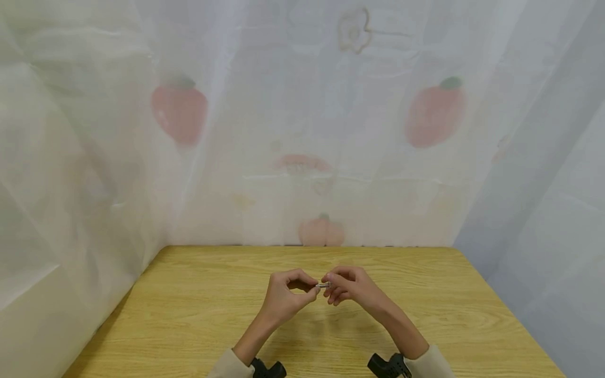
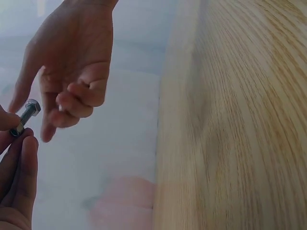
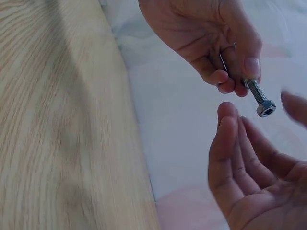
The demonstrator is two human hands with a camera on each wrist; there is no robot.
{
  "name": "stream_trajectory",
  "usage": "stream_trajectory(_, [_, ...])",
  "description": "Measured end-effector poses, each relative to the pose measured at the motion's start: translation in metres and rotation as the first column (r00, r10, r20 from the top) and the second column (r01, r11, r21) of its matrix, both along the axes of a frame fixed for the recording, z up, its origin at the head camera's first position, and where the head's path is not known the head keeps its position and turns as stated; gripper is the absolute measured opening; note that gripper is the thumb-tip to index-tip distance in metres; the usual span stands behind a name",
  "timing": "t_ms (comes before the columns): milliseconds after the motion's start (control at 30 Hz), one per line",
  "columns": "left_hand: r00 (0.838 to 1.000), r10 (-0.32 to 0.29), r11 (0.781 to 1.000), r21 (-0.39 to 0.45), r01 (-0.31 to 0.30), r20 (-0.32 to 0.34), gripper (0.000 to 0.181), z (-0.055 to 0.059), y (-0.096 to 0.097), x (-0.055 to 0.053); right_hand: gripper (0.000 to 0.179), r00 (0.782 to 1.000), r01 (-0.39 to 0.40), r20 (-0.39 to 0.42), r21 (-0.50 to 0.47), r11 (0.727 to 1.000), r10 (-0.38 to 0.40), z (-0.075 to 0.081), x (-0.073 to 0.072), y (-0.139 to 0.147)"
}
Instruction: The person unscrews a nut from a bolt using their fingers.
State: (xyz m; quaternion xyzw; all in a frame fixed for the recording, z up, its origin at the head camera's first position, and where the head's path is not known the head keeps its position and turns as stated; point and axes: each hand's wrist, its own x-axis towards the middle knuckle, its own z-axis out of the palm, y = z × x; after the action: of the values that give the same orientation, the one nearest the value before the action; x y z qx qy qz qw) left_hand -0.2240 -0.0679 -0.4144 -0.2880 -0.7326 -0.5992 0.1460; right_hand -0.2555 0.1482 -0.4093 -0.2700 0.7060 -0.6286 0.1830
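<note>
A small silver hex-head bolt (image 1: 325,285) is held above the table between the two hands. My left hand (image 1: 283,295) pinches its threaded end between thumb and fingertips, where a nut (image 2: 17,130) sits on the thread in the left wrist view. The hex head (image 3: 265,109) points toward my right hand (image 1: 355,287). In the right wrist view, the right thumb and loosely bent fingers (image 3: 225,139) stand on either side of the head, with a gap around it.
Below the hands lies a wood-grain table (image 1: 198,304). A pale sheet with printed strawberries (image 1: 179,113) hangs behind and at both sides of it. Black devices (image 1: 389,366) are strapped at both wrists, by light sleeves (image 1: 430,363).
</note>
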Motion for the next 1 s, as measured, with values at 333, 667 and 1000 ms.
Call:
stream_trajectory(333, [1.000,-0.014,1.000,-0.002,0.014,-0.013,0.005,0.0020,-0.0001,0.0013,0.027,0.994,0.002,-0.110,-0.024,1.000,-0.005,-0.0010,0.0002,0.0039])
stream_trajectory(667, [1.000,-0.011,1.000,0.001,0.011,-0.007,0.004,0.0045,-0.0007,0.0031,0.017,0.980,0.065,-0.187,-0.043,0.997,-0.072,-0.0038,0.0012,-0.0010])
stream_trajectory(1000, [1.000,0.008,1.000,0.000,-0.008,0.014,0.004,0.0018,-0.0009,0.0015,0.034,0.999,0.040,0.013,0.017,0.999,-0.040,0.0016,0.0021,0.0008])
